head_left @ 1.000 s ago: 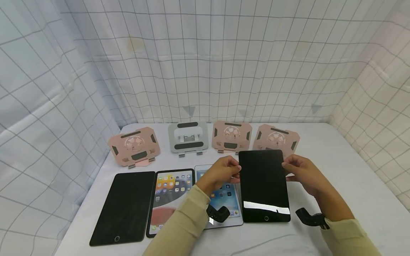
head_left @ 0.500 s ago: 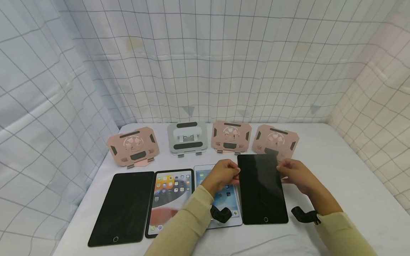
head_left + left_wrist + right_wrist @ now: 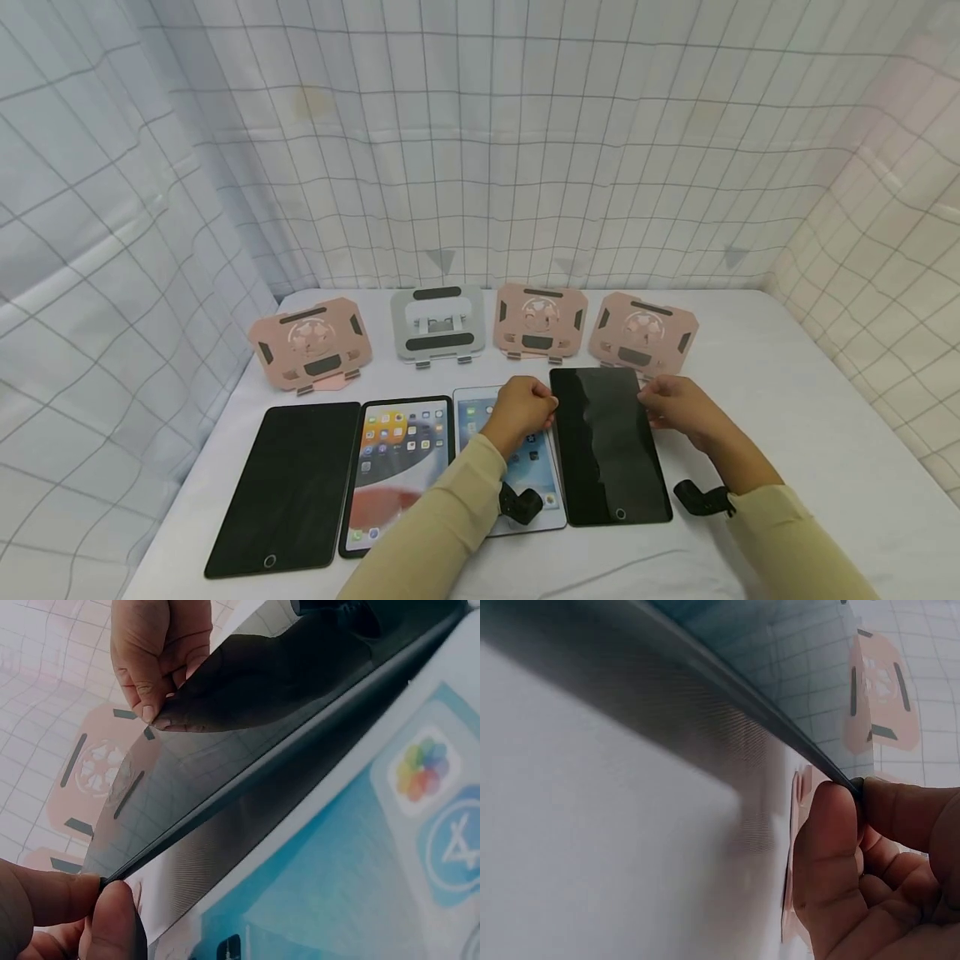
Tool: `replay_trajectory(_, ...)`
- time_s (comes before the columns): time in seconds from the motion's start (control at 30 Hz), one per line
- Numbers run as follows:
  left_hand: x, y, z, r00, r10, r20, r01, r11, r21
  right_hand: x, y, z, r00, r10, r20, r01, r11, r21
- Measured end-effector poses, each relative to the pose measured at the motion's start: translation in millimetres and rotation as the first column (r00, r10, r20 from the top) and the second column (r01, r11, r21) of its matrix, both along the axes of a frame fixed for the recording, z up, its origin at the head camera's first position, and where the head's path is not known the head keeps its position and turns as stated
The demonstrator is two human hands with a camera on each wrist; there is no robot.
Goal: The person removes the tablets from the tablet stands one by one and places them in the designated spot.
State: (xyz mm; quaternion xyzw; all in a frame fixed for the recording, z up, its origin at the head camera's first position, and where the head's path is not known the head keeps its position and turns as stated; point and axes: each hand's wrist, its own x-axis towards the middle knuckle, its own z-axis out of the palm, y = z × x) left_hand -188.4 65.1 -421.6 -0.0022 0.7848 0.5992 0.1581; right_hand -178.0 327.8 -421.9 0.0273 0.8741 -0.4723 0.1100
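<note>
A black tablet (image 3: 615, 458) with a round button at its near end is tilted, its far end raised over the white surface. My left hand (image 3: 522, 410) pinches its left edge near the far corner, thumb against fingers, as the left wrist view shows at the thin tablet edge (image 3: 225, 787). On the opposite edge my right hand (image 3: 678, 406) pinches between thumb and fingertips; in the right wrist view the right hand (image 3: 885, 862) grips the rim from the side. A white-framed tablet (image 3: 536, 467) with a lit screen lies just left, partly under my left forearm.
Further left lie a lit black-framed tablet (image 3: 401, 475) and a larger dark tablet (image 3: 288, 483). Behind stand a pink stand (image 3: 311, 343), a grey stand (image 3: 438, 323), another pink stand (image 3: 540, 321) and a third pink one (image 3: 643, 333). A grid-patterned curtain (image 3: 480, 167) surrounds the table.
Between both hands, the black tablet's far end has come down closer to the surface and shifted slightly left. Both hands have lowered with it and keep their pinch. The other tablets and stands have stayed put.
</note>
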Motion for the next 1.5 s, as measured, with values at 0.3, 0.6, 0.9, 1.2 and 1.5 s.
replay_trajectory(0.3, 0.6, 0, -6.1, 1.0, 0.024, -0.002, -0.025, 0.999, -0.041, -6.1, -2, -7.9, 1.0, 0.01, 0.024, -0.01, 1.0, 0.022)
replay_trajectory(0.6, 0.3, -2, -6.5, 0.999, 0.016, -0.034, -0.019, 0.995, -0.099, -10.4, -3, -12.6, 0.999, 0.008, 0.047, -0.01, 0.999, 0.034)
replay_trajectory(0.9, -3.5, -4, -8.1, 1.0, 0.003, -0.002, -0.003, 0.993, -0.12, -10.6, -4, -10.0, 0.998, 0.031, 0.056, -0.033, 0.998, 0.05)
replay_trajectory(1.2, -3.4, -6, -10.5, 0.999, -0.003, -0.035, -0.003, 0.987, -0.163, -12.0, -5, -10.7, 0.997, 0.041, 0.064, -0.044, 0.998, 0.052)
replay_trajectory(1.5, -3.6, -4, -10.5, 0.997, -0.012, -0.073, -0.004, 0.977, -0.212, -14.1, -4, -12.8, 0.997, 0.026, 0.079, -0.033, 0.995, 0.092)
